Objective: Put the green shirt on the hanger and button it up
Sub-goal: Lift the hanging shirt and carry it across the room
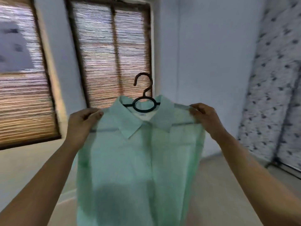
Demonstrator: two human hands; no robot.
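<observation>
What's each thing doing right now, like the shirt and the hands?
green shirt: on the hanger, held up, collar folded down; buttons too blurry to tell.
hanger: inside the shirt, hook poking out above the collar, hooked on nothing.
left hand: pinches one shirt shoulder.
right hand: pinches the other shoulder.
window blinds: pulled down.

Pale blue walls (203,46) hold two windows (112,51) covered by brown reed blinds (21,103), daylight glowing through them. At the right a white mattress (273,95) with dark printed marks leans against the wall, standing on a pale floor (219,185).
</observation>
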